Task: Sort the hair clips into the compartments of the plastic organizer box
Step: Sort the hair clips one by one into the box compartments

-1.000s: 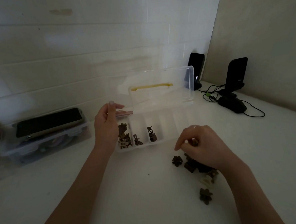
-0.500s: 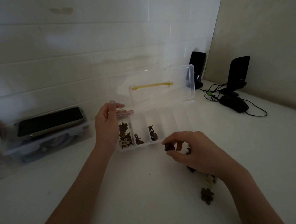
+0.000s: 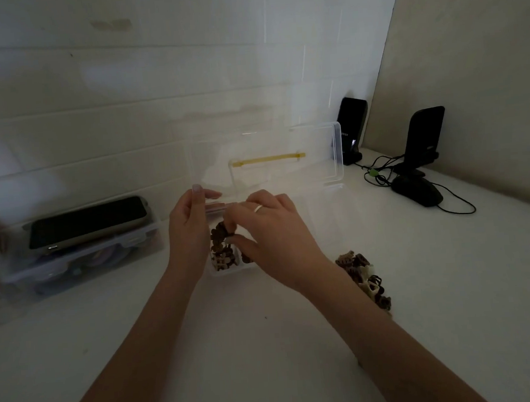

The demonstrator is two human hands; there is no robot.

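The clear plastic organizer box [image 3: 317, 209] stands open on the white table, its lid [image 3: 286, 158] with a yellow handle tilted up at the back. My left hand [image 3: 187, 234] grips the box's left end. My right hand [image 3: 269, 232] reaches over the leftmost compartment and pinches a small dark hair clip [image 3: 228, 230] above the brown clips [image 3: 220, 254] lying there. A loose pile of brown and cream hair clips [image 3: 364, 275] sits on the table to the right of my right forearm. My right hand hides the middle compartments.
A clear storage box [image 3: 83, 260] with a phone [image 3: 86, 221] on top stands at the left. Two black stands [image 3: 351, 129] [image 3: 422, 136], a black mouse [image 3: 418, 190] and cables lie at the back right, near the wall corner.
My right hand picked a dark clip from the pile on the table and carried it left over the box's leftmost compartment. My left hand kept its hold on the box.
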